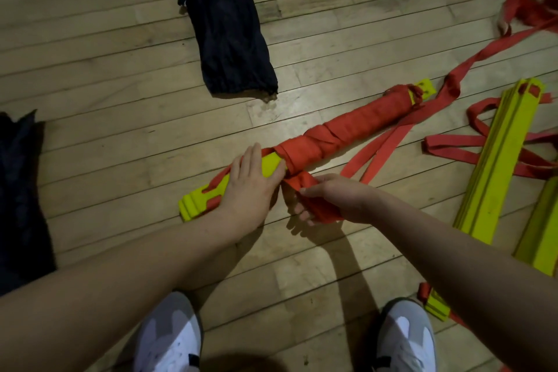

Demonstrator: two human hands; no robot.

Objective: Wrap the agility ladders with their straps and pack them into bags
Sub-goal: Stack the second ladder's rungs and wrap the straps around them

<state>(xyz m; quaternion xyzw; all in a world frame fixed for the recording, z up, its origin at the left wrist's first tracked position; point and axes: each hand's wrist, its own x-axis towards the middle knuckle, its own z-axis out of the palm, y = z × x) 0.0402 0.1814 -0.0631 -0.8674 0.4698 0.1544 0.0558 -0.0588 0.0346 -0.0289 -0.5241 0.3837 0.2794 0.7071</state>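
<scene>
A bundle of yellow ladder rungs [196, 204] lies slantwise on the wooden floor, its middle and far part wound in red strap [347, 127]. My left hand [250, 181] presses flat on the bare yellow part near the bundle's near end. My right hand [329, 199] grips the loose red strap just beside the bundle, below the last winding. More loose strap [377, 148] trails off to the right. A dark bag [223, 21] lies on the floor beyond the bundle, its open mouth toward me.
A second stack of yellow rungs [495, 160] with red straps lies at the right, another rung bundle [540, 235] beside it. Tangled red strap [531, 6] sits at the top right. Dark fabric [21, 190] lies at the left edge. My two shoes [169, 338] are at the bottom.
</scene>
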